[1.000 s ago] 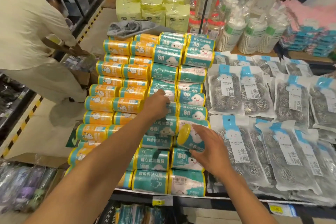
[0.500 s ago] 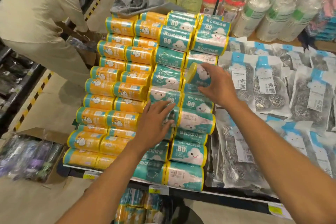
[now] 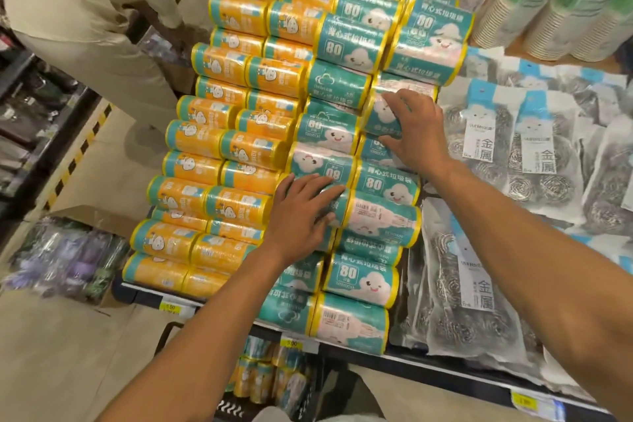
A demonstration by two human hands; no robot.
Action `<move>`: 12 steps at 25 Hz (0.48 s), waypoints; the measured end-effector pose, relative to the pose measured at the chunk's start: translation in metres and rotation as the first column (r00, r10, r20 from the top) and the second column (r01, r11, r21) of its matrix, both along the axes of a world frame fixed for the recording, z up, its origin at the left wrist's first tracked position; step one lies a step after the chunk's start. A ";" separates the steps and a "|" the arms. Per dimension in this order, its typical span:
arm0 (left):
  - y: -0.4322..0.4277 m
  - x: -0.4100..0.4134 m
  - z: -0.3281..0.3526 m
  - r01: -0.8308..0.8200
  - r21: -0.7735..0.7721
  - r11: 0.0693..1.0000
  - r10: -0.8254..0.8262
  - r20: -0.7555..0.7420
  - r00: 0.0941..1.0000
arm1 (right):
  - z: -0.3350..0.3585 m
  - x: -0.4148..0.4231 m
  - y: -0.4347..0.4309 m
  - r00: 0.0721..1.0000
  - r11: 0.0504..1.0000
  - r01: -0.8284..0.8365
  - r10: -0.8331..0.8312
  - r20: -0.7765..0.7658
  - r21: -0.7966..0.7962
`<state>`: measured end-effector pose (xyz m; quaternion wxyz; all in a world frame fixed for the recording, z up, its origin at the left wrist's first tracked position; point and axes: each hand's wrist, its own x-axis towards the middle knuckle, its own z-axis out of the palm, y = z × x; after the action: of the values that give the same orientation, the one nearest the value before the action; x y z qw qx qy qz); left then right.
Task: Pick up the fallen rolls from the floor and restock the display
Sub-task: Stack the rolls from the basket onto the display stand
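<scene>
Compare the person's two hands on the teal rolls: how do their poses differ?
The left hand lies flat, fingers straight, pressing the lower teal roll; the right hand curls fingers and thumb round the upper teal roll. The left hand sits on the left teal column, the right hand on the right one, beside the scourer packs. Both touch teal rolls on the display.

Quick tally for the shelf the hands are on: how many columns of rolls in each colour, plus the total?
orange rolls: 2 columns
teal rolls: 2 columns
Total: 4 columns
</scene>
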<state>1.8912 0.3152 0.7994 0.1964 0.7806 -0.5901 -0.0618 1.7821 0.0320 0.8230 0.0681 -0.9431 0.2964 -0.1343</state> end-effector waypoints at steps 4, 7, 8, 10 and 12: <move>0.010 0.004 0.011 0.024 -0.013 1.000 -0.025 -0.087 0.996 | 0.008 0.001 0.009 0.999 0.999 0.030 -0.029 -0.032 0.033; 0.051 0.002 0.024 -0.046 -0.104 0.994 0.030 -0.149 0.988 | 0.016 -0.022 0.064 0.988 0.991 0.117 -0.123 0.095 0.070; 0.070 0.002 0.026 -0.078 -0.128 0.989 0.055 -0.173 0.983 | 0.021 -0.035 0.093 0.977 0.987 0.123 -0.138 0.161 0.103; 0.116 0.003 0.024 -0.133 -0.150 0.980 0.099 -0.215 0.972 | 0.028 -0.063 0.162 0.952 0.983 0.109 -0.146 0.268 0.148; 0.167 0.003 0.016 -0.185 -0.147 0.972 0.142 -0.260 0.955 | 0.028 -0.086 0.239 0.926 0.979 0.118 -0.170 0.336 0.169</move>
<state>1.8946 0.4820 0.8155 0.3384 0.7936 -0.4973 -0.0918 1.6963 0.2710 0.8515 0.1780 -0.8725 0.3573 -0.2819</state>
